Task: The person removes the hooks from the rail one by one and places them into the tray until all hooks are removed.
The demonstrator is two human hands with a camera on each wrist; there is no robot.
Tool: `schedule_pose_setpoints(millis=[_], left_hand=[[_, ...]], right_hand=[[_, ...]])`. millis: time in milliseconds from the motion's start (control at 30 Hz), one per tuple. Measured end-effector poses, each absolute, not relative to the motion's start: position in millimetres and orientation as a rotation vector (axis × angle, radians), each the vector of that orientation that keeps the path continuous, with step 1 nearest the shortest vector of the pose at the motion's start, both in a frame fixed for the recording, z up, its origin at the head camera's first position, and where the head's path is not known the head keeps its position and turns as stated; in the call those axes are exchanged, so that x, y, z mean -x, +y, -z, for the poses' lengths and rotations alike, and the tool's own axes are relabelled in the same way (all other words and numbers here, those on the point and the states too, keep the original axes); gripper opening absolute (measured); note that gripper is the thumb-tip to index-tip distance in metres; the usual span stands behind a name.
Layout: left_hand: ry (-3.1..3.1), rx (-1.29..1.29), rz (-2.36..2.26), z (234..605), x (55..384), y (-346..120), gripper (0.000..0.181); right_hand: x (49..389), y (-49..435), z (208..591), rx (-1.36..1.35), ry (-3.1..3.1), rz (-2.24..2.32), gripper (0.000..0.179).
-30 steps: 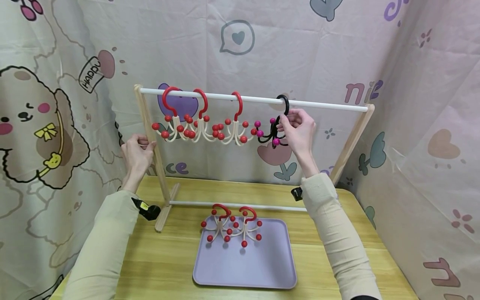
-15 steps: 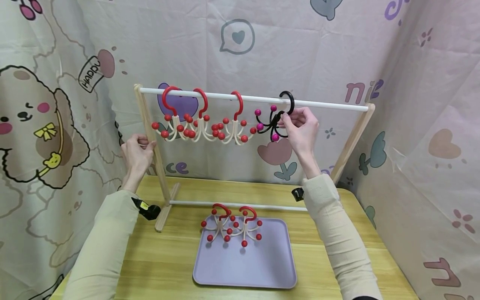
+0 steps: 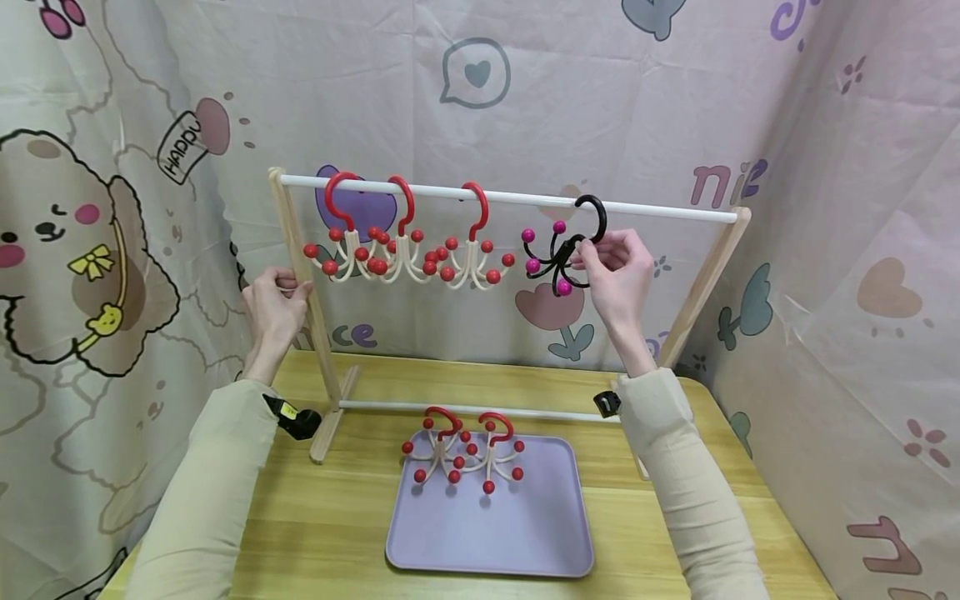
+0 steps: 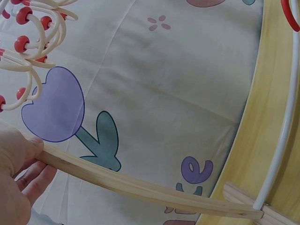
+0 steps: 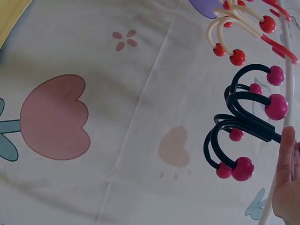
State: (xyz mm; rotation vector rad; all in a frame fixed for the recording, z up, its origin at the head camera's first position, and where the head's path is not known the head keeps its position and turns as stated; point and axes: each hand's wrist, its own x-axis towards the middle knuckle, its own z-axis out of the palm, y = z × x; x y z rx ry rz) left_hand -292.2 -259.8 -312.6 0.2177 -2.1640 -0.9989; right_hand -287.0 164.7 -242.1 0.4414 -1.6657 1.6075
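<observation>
In the head view my right hand [image 3: 624, 271] pinches a black multi-prong hanging hook [image 3: 564, 260] with magenta balls on its prong ends. The curved top of that hook overlaps the white top bar [image 3: 517, 198] of a rack. In the right wrist view the black hook [image 5: 248, 126] has its prongs pointing away from my fingers. My left hand [image 3: 276, 308] holds the rack's left wooden post [image 3: 315, 321] between thumb and fingers. Several red-hooked cream hangers with red balls hang left of the black one, including a hanger [image 3: 474, 250] nearest to it.
Below the bar, a lilac tray [image 3: 517, 537] lies on the wooden table [image 3: 322, 525]. Two cream hangers with red hooks rest on it, a left hanger [image 3: 441, 450] and a right hanger [image 3: 491, 454]. A lower white bar [image 3: 540, 412] joins the rack's feet. Printed curtains surround the table.
My right hand has raised the black hook a little, then brought it down and to the right along the bar. The left hand stays on the post.
</observation>
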Motion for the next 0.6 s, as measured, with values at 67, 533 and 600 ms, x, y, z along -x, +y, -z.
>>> schedule_pose_setpoints(millis=[67, 533, 600], left_hand=[[-2.164, -0.219, 0.999, 312.6, 292.0, -259.7, 0.03], [-2.177, -0.235, 0.995, 311.2, 290.4, -260.6, 0.03], [-2.178, -0.235, 0.998, 311.4, 290.4, -260.6, 0.03]], right_hand=[[285.1, 167.7, 245.6, -0.437, -1.667, -1.599, 0.009], [270.6, 189.0, 286.8, -0.447, -1.796, -1.626, 0.007], [268.7, 192.1, 295.3, -0.447, -1.824, -1.642, 0.007]])
